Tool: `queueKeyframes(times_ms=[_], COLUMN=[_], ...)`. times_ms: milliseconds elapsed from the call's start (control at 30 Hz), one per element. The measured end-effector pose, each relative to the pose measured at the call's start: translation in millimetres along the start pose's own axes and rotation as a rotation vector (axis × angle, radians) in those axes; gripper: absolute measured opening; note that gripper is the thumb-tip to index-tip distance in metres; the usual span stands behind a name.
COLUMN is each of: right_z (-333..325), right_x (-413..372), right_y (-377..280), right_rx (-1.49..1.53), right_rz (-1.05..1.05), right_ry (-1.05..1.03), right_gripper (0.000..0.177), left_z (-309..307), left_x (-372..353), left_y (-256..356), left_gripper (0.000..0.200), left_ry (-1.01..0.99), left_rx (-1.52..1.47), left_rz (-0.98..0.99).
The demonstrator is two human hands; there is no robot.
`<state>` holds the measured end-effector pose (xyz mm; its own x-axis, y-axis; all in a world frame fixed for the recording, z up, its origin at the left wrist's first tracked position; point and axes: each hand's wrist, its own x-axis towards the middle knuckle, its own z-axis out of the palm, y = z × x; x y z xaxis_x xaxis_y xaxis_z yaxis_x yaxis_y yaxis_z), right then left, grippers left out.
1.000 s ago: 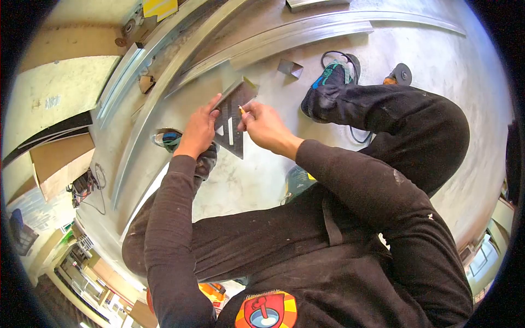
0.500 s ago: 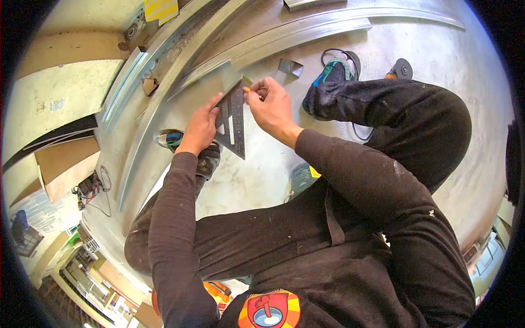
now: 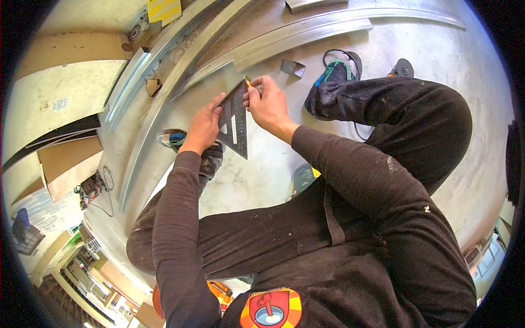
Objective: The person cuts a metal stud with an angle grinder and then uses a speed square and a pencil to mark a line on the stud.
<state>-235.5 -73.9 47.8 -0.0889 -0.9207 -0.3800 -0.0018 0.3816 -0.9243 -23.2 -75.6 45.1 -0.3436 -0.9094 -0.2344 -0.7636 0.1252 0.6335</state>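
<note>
A dark triangular speed square (image 3: pixel 240 119) with cut-out slots is in front of me, tilted, its point toward me. My left hand (image 3: pixel 203 128) is closed on its left edge, thumb near the top. At the square's upper corner, my right hand (image 3: pixel 269 108) pinches a short yellow-orange pencil (image 3: pixel 249 83), its tip close to the edge there. Just beyond the square lies the end of a metal profile (image 3: pixel 221 76). A short cut piece of square metal tube (image 3: pixel 293 68) rests on the floor right of my right hand.
Long metal profiles (image 3: pixel 306 34) run across the floor ahead and to the left. An angle grinder (image 3: pixel 403 68) lies beyond my right knee, its cable passing by my shoe (image 3: pixel 332 79). Boards (image 3: pixel 71 93) and a corded tool (image 3: pixel 90 188) are at the left.
My right hand has shifted slightly left and up, with the pencil more upright at the square's corner. My left hand keeps its hold. The whole view has moved a little.
</note>
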Motion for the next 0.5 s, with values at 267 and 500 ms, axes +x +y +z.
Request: queueKeyframes(times_ms=[267,500], right_z=[0.4,3.0], right_x=[3.4,1.6], right_y=[-0.1,4.2], right_rx=[0.003,-0.155], right_rz=[-0.02,-0.115], right_ry=[-0.001,0.063], right_gripper=[0.019,0.018], left_z=[-1.9,-0.5], left_x=[-0.3,-0.4], left_y=[1.9,-0.5], left_gripper=[0.037,0.037], left_ry=[-0.017,-0.002], left_rx=[0.02,0.02], left_rz=[-0.042,-0.027])
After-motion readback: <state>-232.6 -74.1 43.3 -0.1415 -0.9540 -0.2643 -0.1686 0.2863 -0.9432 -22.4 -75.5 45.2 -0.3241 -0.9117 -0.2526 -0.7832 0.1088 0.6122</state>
